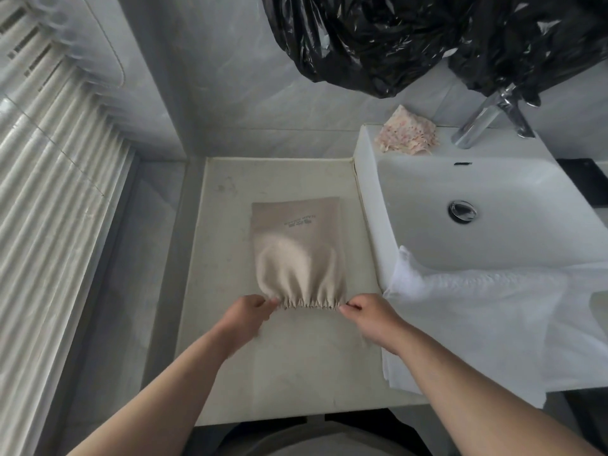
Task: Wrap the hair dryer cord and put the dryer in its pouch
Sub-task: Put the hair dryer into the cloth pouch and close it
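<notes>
So the bulging pouch [297, 245] lies on the counter [296, 373] beside the sink [368, 153] and towel [477, 301], left hand [245, 312] and right hand [371, 315] each pinching its gathered mouth; dryer probably inside, can't see.

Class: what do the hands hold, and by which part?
The beige pouch, by its gathered mouth: left hand pinches the left end, right hand the right end.

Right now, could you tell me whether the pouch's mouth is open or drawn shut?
Drawn shut: the pouch has its mouth puckered tight between left hand and right hand.
</notes>
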`<state>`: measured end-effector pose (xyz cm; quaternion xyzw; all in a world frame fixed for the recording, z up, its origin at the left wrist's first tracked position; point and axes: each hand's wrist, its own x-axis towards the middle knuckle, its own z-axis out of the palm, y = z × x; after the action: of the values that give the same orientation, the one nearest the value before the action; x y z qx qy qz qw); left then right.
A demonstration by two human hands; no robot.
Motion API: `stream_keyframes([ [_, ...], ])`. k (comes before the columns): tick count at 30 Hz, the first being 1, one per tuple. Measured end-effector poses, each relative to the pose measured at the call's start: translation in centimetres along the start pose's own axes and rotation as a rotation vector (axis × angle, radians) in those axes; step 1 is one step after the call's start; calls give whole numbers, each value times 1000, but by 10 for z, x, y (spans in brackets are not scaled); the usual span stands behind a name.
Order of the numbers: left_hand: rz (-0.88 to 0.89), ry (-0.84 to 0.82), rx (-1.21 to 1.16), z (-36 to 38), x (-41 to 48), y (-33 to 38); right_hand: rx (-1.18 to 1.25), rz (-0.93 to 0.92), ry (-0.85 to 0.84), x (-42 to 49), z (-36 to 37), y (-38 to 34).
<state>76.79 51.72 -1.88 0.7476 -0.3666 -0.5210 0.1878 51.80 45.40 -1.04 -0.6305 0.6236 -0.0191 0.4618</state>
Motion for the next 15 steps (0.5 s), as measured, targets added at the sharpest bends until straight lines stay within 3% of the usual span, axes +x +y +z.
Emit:
stream_keyframes([
  [5, 5, 111, 1, -26, 2, -16, -65, -46, 71, 1, -19, 18],
  [9, -40, 53, 75, -16, 4, -14, -60, -14, 131, -4, -18, 26],
  [13, 21, 127, 19, -2, 11, 11, -22, 62, 189, -10, -9, 18],
  [15, 45, 52, 39, 8, 11, 22, -51, 84, 269, -14, -6, 16],
])
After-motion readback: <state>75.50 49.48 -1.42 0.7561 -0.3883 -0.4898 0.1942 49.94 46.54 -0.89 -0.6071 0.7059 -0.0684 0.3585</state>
